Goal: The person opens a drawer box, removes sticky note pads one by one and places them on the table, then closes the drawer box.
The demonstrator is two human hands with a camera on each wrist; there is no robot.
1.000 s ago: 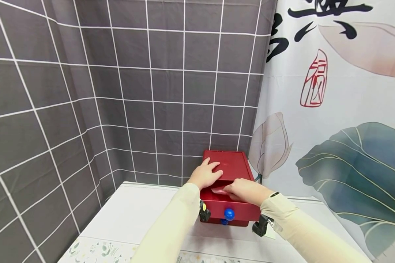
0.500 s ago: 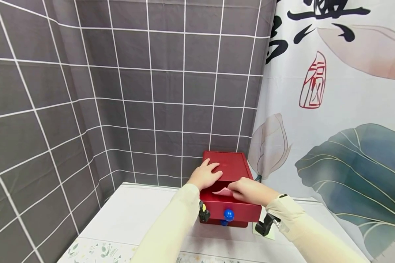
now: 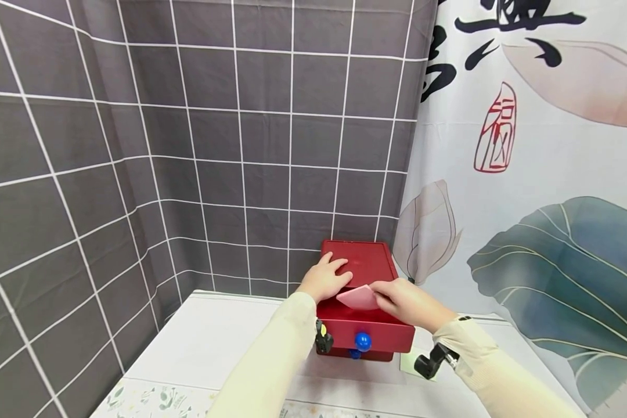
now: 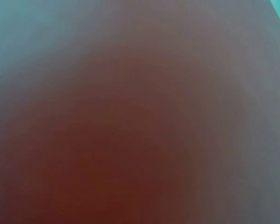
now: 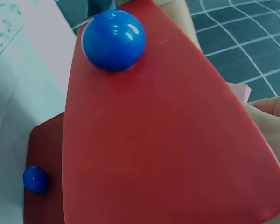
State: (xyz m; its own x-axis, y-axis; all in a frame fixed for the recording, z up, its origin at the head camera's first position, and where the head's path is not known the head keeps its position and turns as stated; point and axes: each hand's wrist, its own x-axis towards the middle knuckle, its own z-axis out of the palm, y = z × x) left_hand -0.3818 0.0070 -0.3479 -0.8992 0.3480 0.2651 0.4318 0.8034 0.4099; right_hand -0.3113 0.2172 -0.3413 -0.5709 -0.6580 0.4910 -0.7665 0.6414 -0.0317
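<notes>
A small red drawer cabinet (image 3: 368,261) stands on the table, its upper drawer (image 3: 342,328) pulled out. My left hand (image 3: 325,281) rests on the cabinet's top with spread fingers. Over the open drawer, my right hand (image 3: 407,302) pinches a pink sticky note pad (image 3: 357,298) between thumb and fingers. The pad is tilted, one corner reaching left above the drawer's inside. In the right wrist view the drawer front (image 5: 149,135) with its blue knob (image 5: 114,41) hides most of the right hand (image 5: 273,126) and the pad (image 5: 240,91). The left wrist view is a dark reddish blur.
Below the open drawer, a lower drawer with a smaller blue knob (image 5: 36,179) is shut. A pale green note (image 3: 410,363) lies on the white table (image 3: 230,331) to the cabinet's right. Grey gridded cloth (image 3: 261,174) hangs behind, with a printed white curtain (image 3: 449,145) at right.
The right hand has risen slightly and moved right, lifting the pink pad up from inside the drawer so more of it shows. The left hand has stayed on the cabinet's top.
</notes>
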